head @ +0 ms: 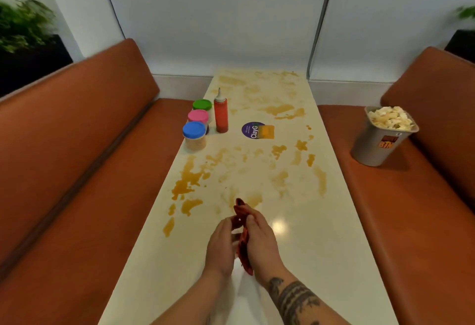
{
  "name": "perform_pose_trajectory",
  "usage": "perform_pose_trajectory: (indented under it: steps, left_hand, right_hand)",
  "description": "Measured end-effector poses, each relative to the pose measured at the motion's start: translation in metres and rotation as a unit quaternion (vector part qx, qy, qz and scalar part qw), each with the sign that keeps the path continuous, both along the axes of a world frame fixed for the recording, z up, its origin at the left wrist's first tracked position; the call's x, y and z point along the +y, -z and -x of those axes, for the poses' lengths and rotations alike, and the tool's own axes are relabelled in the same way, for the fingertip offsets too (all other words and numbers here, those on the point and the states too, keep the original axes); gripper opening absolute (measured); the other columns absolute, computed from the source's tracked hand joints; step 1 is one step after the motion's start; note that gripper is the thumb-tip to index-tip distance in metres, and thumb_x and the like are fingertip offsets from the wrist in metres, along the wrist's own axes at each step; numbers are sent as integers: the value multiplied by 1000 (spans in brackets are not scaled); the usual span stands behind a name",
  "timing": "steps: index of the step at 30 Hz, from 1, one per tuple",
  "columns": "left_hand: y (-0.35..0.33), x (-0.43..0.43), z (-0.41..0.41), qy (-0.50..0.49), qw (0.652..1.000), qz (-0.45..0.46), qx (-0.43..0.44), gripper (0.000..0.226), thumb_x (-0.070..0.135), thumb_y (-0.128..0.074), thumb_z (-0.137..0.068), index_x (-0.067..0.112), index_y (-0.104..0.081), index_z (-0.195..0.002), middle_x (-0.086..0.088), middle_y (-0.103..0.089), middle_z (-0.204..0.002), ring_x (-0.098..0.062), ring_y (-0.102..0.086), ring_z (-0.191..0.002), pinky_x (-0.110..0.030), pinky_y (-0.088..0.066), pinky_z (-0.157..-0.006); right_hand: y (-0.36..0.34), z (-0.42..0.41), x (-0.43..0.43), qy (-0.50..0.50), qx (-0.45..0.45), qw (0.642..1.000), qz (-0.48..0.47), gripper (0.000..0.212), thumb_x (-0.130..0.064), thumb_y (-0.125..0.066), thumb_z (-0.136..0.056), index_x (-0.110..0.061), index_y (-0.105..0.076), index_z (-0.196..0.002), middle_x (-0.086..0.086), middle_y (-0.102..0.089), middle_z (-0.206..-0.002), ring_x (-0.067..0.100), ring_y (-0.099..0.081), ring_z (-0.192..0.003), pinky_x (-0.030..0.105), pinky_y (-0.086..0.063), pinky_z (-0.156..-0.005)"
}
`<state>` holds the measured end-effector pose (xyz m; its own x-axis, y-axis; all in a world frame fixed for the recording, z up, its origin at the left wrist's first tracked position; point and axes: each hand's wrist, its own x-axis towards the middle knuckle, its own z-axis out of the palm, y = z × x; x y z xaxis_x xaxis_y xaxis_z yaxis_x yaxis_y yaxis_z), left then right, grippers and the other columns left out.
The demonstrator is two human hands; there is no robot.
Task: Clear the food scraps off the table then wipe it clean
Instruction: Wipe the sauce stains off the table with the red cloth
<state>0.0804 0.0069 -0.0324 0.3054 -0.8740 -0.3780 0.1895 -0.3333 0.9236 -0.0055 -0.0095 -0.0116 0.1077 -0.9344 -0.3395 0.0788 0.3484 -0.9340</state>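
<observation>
Both hands meet above the near end of the table [308, 260]: left hand [223, 246] and right hand [260, 243] each grip a dark red, crumpled cloth [241, 211]. Bunched long and narrow, it points away toward the wall [231, 16]. Orange smears [185, 183] streak the tabletop. A grey bin [372, 146] on the right bench [411, 209] is heaped with pale scraps [389, 118].

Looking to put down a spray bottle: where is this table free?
The table is bare and unstained at its near end, right of the right hand gripping the red cloth. The far end beyond the squeeze bottle holds only smears. Crowded: the left edge, three jars beside that bottle.
</observation>
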Motion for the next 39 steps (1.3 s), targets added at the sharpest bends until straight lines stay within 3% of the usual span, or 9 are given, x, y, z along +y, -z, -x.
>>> perform_pose_trajectory:
  steps: [3, 6, 9, 11, 17, 20, 22, 34, 39]
  left_hand:
    - [-13, -3, -16, 37, 978, -38, 202, 48, 57, -46, -100, 29, -65, -134, 1, -67, -135, -19, -65, -122, -42, -48, -108]
    - [-13, -2, -37, 24, 975, -58, 211, 59, 57, -63, -86, 28, -61, -138, -6, -65, -136, -32, -63, -125, -50, -46, -108]
    - [-1, -3, -72, -66, 991, -40, 110, 25, 35, -55, -103, 24, -69, -120, -10, -78, -103, -29, -75, -95, -46, -58, -86]
    - [8, -5, -105, -122, 992, -40, 8, 25, 43, -53, -100, 32, -68, -116, -8, -77, -101, -32, -73, -91, -50, -60, -85]
    - [36, 1, -171, -71, 933, -38, -352, 58, 58, -43, -97, 37, -42, -152, 4, -54, -149, -28, -48, -138, -54, -42, -113]
    - [45, 5, -154, 111, 845, -113, -511, 65, 61, -25, -104, 31, -20, -161, 9, -8, -169, -20, 3, -157, -44, 1, -125]
    - [55, 7, -147, 144, 785, -129, -589, 63, 56, -6, -104, 32, -3, -162, 9, 9, -170, -18, 16, -155, -43, 11, -124]
    - [55, -46, -154, 169, 754, -194, -604, 52, 50, 0, -104, 51, 4, -156, 14, 20, -167, -22, 24, -153, -60, 16, -119]
    - [47, -66, -157, 206, 709, -198, -645, 79, 4, -31, -102, 39, 9, -159, 1, 23, -167, -37, 21, -153, -70, 6, -117]
  right_hand:
    - [-9, -29, 7, -41, 5, 999, -19, 37, -34, -39, -109, -37, -57, -141, -14, -51, -150, 7, -50, -135, 36, -40, -116]
    - [-17, -43, 11, -95, -35, 993, -53, 39, -47, -45, -105, -29, -69, -130, -9, -68, -131, 6, -61, -123, 33, -46, -111]
    - [-12, -27, 2, -118, 55, 991, 26, 34, -34, -49, -105, -33, -61, -137, -15, -61, -138, 2, -53, -131, 26, -39, -112]
    - [0, -6, -9, -94, 179, 976, 78, 37, -26, -53, -103, -31, -56, -140, -18, -56, -140, 4, -49, -134, 21, -37, -105]
    - [50, 63, -41, -17, 540, 832, 130, 42, -28, -52, -99, -21, -57, -140, 1, -47, -153, 21, -38, -144, 40, -31, -118]
    - [68, 87, -37, -86, 629, 770, 63, 57, -45, -32, -104, -29, -28, -158, 3, -17, -168, 29, -13, -154, 49, -19, -123]
    - [79, 91, -26, -125, 640, 757, 47, 63, -53, -15, -104, -31, -4, -162, 1, 6, -171, 29, 7, -156, 49, -4, -126]
    - [92, 87, -25, -107, 654, 746, 63, 67, -57, -1, -100, -31, 9, -161, 0, 17, -169, 27, 19, -154, 50, 5, -126]
    - [94, 86, -25, -108, 656, 744, 64, 67, -56, 0, -100, -30, 12, -160, 1, 19, -168, 28, 21, -154, 50, 6, -125]
